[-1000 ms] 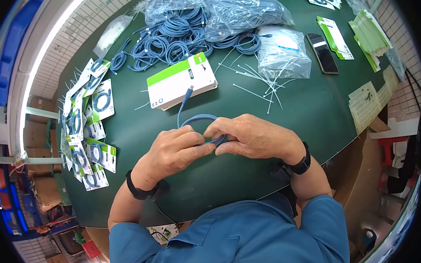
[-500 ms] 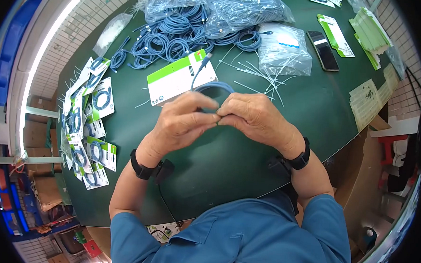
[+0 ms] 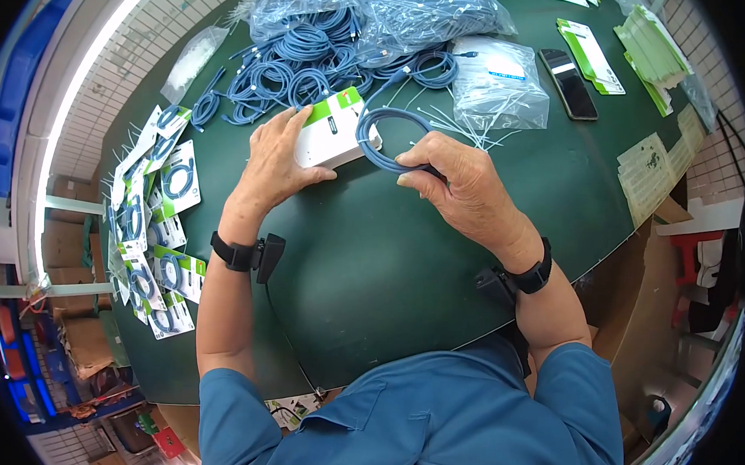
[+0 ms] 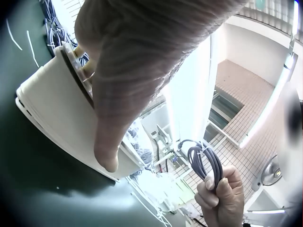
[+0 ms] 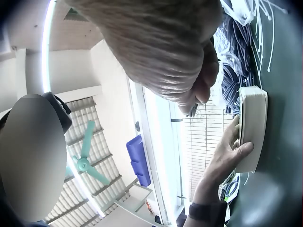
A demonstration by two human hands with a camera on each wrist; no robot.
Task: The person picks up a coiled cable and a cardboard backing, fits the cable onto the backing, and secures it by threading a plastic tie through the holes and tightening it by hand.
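In the head view my right hand (image 3: 468, 183) pinches a coiled blue-grey cable (image 3: 382, 155) between thumb and fingers, holding the loop up off the table. The cable's connector end sticks up from the coil. My left hand (image 3: 274, 156) lies spread over the left end of a stack of white and green cards (image 3: 337, 130). Its fingers reach across the top, and the thumb extends along the near side. The left wrist view shows the left thumb (image 4: 108, 151) against the stack's side, with the held coil (image 4: 206, 161) beyond.
Heaped coiled cables (image 3: 301, 73) and bagged cables (image 3: 430, 21) lie at the back. Beside them are a bag of white ties (image 3: 498, 92) and loose ties. Carded cables (image 3: 177, 180) pile up at left. A phone (image 3: 568, 84) and more cards (image 3: 591, 57) lie at right.
Both hands were together at the cable. The left hand has let go and moved left onto the card stack; the right hand keeps the coil, now farther up and fully in sight.
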